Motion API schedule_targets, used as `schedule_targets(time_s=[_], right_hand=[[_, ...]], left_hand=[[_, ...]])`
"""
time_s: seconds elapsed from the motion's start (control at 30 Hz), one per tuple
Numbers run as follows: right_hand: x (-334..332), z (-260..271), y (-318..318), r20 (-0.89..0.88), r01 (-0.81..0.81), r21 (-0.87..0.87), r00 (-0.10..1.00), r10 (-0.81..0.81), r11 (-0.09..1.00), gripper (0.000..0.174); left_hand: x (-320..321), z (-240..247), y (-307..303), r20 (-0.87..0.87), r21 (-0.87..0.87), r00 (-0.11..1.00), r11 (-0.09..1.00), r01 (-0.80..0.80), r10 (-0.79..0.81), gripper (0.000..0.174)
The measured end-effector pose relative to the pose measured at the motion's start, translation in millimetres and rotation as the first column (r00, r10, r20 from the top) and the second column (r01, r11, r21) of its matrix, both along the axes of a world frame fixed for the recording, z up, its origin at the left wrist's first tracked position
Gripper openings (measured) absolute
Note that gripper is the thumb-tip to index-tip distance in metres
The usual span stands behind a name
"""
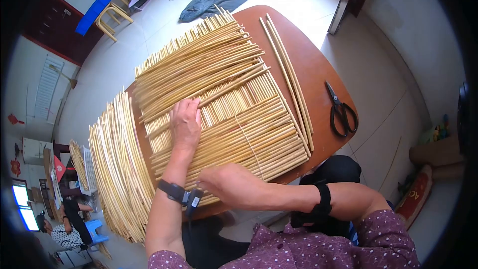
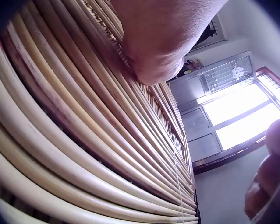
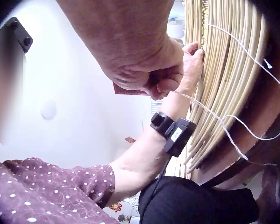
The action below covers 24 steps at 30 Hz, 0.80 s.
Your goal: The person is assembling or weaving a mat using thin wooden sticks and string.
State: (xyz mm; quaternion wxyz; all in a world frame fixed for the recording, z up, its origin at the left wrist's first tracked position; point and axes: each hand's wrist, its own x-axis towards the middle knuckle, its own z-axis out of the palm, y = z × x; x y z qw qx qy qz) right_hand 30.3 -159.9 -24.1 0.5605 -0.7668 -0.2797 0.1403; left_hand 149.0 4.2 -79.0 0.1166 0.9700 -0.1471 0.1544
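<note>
A mat of slender straw-coloured reeds (image 1: 214, 147) lies on a brown table, tied across with thin white string. My left hand (image 1: 185, 122) is over the middle of it, with fingertips and thumb on either side of a loose reed (image 1: 231, 85). Low over the near edge, my right hand (image 1: 226, 182) is curled. Between its thumb and fingers it pinches a white string (image 3: 210, 112), which loops down past the mat in the right wrist view. Bent fingertips of the right hand (image 2: 266, 175) also show at the left wrist view's right edge.
Black-handled scissors (image 1: 341, 114) and a few long reeds (image 1: 289, 79) lie on the table's right part (image 1: 323, 74). A big pile of reeds (image 1: 119, 169) stands at the left. Dark cloth (image 1: 224, 1) is on the floor beyond. Another person sits at the far left.
</note>
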Motion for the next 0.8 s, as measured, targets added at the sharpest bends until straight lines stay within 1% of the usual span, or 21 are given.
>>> schedule_targets(time_s=[0.03, 0.07, 0.1, 0.13, 0.17, 0.23, 0.27, 0.3, 0.33, 0.37, 0.4, 0.43, 0.47, 0.5, 0.53, 0.6, 0.63, 0.67, 0.73, 0.77, 0.8], right_hand=[[2, 1, -3, -0.038, -0.003, -0.018, 0.999, 0.002, 1.000, 0.014], [3, 0, -5, -0.037, 0.000, -0.017, 0.999, -0.001, 1.000, 0.014], [4, -1, -7, -0.065, 0.026, 0.024, 0.998, -0.024, 0.999, 0.014], [5, -2, -8, -0.094, 0.051, 0.064, 0.995, -0.045, 0.997, 0.018], [7, -6, -8, -0.091, 0.051, 0.064, 0.995, -0.045, 0.997, 0.018], [10, -10, -8, -0.199, 0.183, 0.072, 0.966, -0.165, 0.980, 0.032], [12, -8, -11, -0.198, 0.183, 0.074, 0.966, -0.165, 0.980, 0.032], [16, -4, -15, -0.254, 0.204, 0.074, 0.950, -0.180, 0.976, 0.036], [19, -1, -20, -0.310, 0.227, 0.073, 0.931, -0.194, 0.971, 0.040], [21, 1, -24, -0.348, 0.220, 0.091, 0.921, -0.176, 0.971, 0.038], [24, 3, -28, -0.348, 0.221, 0.091, 0.921, -0.177, 0.971, 0.038], [26, 7, -31, -0.517, 0.223, 0.141, 0.847, -0.120, 0.965, 0.037], [27, 9, -34, -0.665, 0.232, 0.189, 0.745, -0.049, 0.954, 0.035], [30, -5, -35, -0.680, 0.223, 0.258, 0.733, 0.013, 0.940, 0.035], [31, -3, -34, -0.681, 0.221, 0.258, 0.732, 0.015, 0.941, 0.035], [35, 0, -31, -0.747, 0.473, 0.371, 0.663, -0.046, 0.799, 0.037], [38, -5, -30, -0.723, 0.516, 0.388, 0.684, -0.095, 0.764, 0.037], [42, -6, -31, -0.724, 0.515, 0.382, 0.682, -0.097, 0.768, 0.037], [49, -9, -35, -0.742, 0.652, 0.454, 0.654, -0.147, 0.607, 0.030], [52, -14, -37, -0.719, 0.661, 0.474, 0.672, -0.177, 0.582, 0.025], [52, -14, -38, -0.722, 0.666, 0.468, 0.667, -0.183, 0.581, 0.025]], left_hand=[[1, -1, 0, 0.002, 0.000, 1.000, 1.000, 0.003, -0.003, 0.030], [1, -3, 0, 0.022, 0.011, 1.000, 1.000, 0.009, -0.009, 0.030], [0, -4, 0, 0.040, 0.022, 0.999, 1.000, 0.014, -0.015, 0.030], [0, -5, 1, 0.042, 0.021, 0.999, 1.000, 0.014, -0.015, 0.030], [1, -5, 3, 0.059, 0.005, 0.998, 1.000, 0.013, -0.013, 0.031], [0, 1, 4, 0.077, -0.010, 0.997, 1.000, 0.011, -0.010, 0.032], [-2, 8, 4, 0.069, -0.006, 0.997, 0.999, -0.045, 0.046, 0.031], [-4, 16, 4, 0.060, -0.001, 0.993, 0.995, -0.101, 0.101, 0.030], [-8, 26, 3, 0.061, 0.001, 0.993, 0.995, -0.098, 0.098, 0.030], [-15, 37, 1, 0.128, -0.029, 0.987, 0.995, -0.096, 0.098, 0.031], [-22, 49, -1, 0.192, -0.058, 0.976, 0.994, -0.092, 0.102, 0.033], [-31, 60, -4, 0.244, -0.032, 0.965, 0.996, -0.089, 0.094, 0.035], [-41, 66, -5, 0.243, -0.033, 0.965, 0.995, -0.091, 0.096, 0.035], [-51, 71, -5, 0.265, -0.020, 0.959, 0.995, -0.100, 0.101, 0.036], [-63, 74, -5, 0.286, -0.007, 0.952, 0.994, -0.109, 0.106, 0.038], [-85, 73, -8, 0.296, -0.004, 0.946, 0.991, -0.137, 0.132, 0.040], [-93, 71, -9, 0.307, 0.004, 0.946, 0.994, -0.108, 0.102, 0.041], [-99, 69, -9, 0.315, 0.012, 0.946, 0.997, -0.081, 0.073, 0.041], [-101, 70, -5, 0.327, 0.018, 0.944, 0.999, -0.045, 0.037, 0.042], [-101, 70, -2, 0.319, 0.004, 0.947, 1.000, -0.030, 0.027, 0.042], [-102, 69, 0, 0.309, -0.010, 0.951, 1.000, -0.014, 0.017, 0.042]])
